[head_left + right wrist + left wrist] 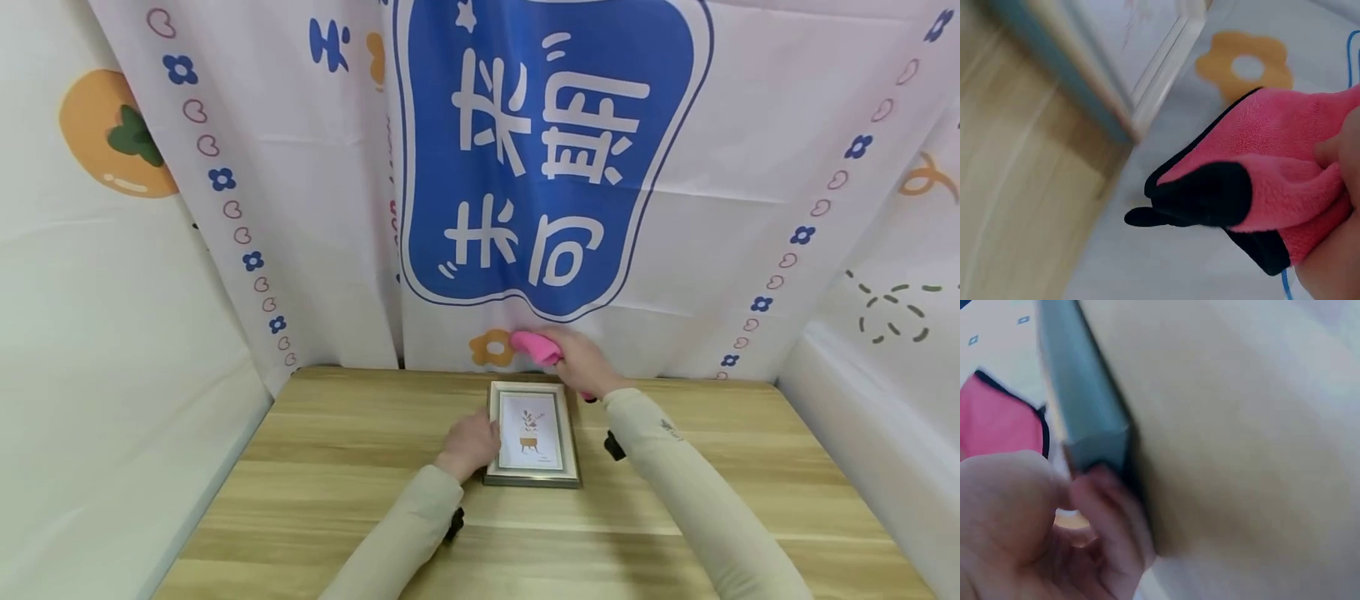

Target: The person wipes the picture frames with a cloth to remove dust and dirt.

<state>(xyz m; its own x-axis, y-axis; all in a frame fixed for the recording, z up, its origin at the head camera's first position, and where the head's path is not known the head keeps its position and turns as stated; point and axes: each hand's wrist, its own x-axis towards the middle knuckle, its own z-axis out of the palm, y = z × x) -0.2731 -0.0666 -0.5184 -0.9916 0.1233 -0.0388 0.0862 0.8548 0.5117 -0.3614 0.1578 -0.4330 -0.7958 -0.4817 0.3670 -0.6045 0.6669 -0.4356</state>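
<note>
A picture frame point(531, 435) with a pale border and a plant-on-stool print lies near the far edge of the wooden table. My left hand point(471, 443) grips its left side; in the left wrist view the fingers point(1113, 519) curl at a corner of the frame point(1082, 381), their tips partly hidden. Above the frame's far right corner, my right hand point(583, 362) holds a pink cloth point(536, 347). Seen from the right wrist, that plush cloth point(1272, 131) has black edging and hangs folded, apart from the frame.
The wooden table point(345, 467) reaches back to a white printed curtain point(337, 250) with a blue panel. White fabric walls point(97, 350) stand on both sides. A small black device point(613, 446) sits at the right wrist.
</note>
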